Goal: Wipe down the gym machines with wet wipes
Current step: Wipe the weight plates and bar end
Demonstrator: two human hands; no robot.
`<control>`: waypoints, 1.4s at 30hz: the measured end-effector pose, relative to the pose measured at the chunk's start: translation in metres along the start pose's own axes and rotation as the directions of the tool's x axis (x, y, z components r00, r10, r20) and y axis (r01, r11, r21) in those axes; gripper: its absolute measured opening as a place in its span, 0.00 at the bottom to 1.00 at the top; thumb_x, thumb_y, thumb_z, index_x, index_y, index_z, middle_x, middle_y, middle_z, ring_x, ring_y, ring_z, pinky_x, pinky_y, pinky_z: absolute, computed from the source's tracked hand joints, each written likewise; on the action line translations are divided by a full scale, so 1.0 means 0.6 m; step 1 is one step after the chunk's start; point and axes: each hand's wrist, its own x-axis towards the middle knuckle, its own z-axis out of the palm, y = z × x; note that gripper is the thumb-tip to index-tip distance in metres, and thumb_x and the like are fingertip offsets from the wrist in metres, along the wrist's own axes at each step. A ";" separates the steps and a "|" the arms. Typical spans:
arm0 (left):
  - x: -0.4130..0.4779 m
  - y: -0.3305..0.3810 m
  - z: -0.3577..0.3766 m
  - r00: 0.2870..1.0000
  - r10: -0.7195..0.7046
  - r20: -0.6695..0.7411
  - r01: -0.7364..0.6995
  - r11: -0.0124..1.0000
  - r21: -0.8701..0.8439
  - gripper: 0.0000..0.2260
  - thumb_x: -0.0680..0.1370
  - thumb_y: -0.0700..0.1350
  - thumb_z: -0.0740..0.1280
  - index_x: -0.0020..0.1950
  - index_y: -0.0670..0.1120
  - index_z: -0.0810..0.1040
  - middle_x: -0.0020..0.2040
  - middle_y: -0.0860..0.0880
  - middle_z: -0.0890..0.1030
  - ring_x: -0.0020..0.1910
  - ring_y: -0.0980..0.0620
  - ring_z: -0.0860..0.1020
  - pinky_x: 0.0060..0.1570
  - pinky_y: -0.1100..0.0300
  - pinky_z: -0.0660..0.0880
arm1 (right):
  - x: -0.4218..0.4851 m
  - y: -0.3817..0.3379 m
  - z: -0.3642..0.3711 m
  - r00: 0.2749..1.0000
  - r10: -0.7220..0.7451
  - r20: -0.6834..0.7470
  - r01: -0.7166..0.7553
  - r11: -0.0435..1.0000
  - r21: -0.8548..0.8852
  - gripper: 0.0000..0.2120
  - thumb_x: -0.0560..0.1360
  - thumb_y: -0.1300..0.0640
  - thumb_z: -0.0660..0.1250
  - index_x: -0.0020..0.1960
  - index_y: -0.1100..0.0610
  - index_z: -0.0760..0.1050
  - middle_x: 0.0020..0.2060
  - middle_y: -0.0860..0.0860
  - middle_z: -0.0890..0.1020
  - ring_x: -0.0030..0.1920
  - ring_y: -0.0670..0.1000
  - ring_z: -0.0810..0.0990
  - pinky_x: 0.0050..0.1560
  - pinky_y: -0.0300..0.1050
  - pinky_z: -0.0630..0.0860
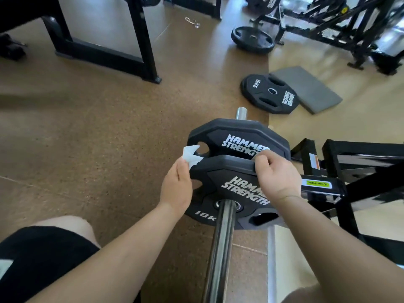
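the left hand [177, 189] holds a crumpled white wet wipe [191, 155] in its curled fingers, against the upper left rim of the near plate [218, 171] on the bar [220, 248]. the right hand [277, 173] grips that plate's top rim with its fingers hooked over, just before the far plate [238, 136].

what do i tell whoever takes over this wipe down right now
Left hand pinches the wet wipe at the upper left rim of the near plate.
Right hand grips that plate's top rim.
It and the far plate sit on the bar.
Done: cannot tell what is already wiped.
Left: probably the rest of this rim, the far plate, the bar.
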 end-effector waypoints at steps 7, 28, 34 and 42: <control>0.003 0.025 0.002 1.000 0.013 0.028 -0.018 0.982 0.189 0.16 0.87 0.50 0.49 0.59 0.50 0.76 0.56 0.51 0.79 0.58 0.50 0.75 0.56 0.55 0.67 | 0.009 -0.020 -0.033 0.964 0.033 0.262 -0.030 0.999 -0.016 0.19 0.83 0.50 0.50 0.69 0.38 0.70 0.66 0.50 0.76 0.62 0.57 0.76 0.66 0.59 0.72; -0.025 -0.005 0.011 0.997 -0.067 -0.036 0.066 0.998 -0.021 0.24 0.86 0.58 0.49 0.80 0.53 0.66 0.79 0.57 0.60 0.82 0.52 0.53 0.81 0.48 0.49 | -0.031 0.063 -0.070 0.985 -0.117 0.127 0.117 0.993 0.004 0.31 0.82 0.51 0.55 0.83 0.45 0.51 0.75 0.51 0.72 0.72 0.57 0.71 0.70 0.56 0.70; -0.042 0.052 0.045 0.830 0.508 0.231 -0.550 0.678 0.487 0.25 0.87 0.53 0.44 0.81 0.48 0.64 0.80 0.51 0.66 0.81 0.54 0.58 0.81 0.52 0.45 | -0.051 -0.045 -0.044 0.942 -0.296 0.158 0.259 0.941 0.218 0.23 0.86 0.42 0.50 0.78 0.45 0.67 0.72 0.45 0.76 0.73 0.47 0.71 0.74 0.48 0.66; -0.034 0.027 0.014 0.985 0.173 0.008 -0.168 0.945 0.280 0.23 0.88 0.54 0.46 0.81 0.49 0.65 0.81 0.49 0.64 0.83 0.50 0.51 0.79 0.52 0.49 | -0.064 0.027 -0.035 0.988 -0.085 0.131 0.101 0.988 -0.118 0.26 0.87 0.44 0.40 0.54 0.55 0.74 0.44 0.56 0.80 0.51 0.63 0.78 0.48 0.53 0.70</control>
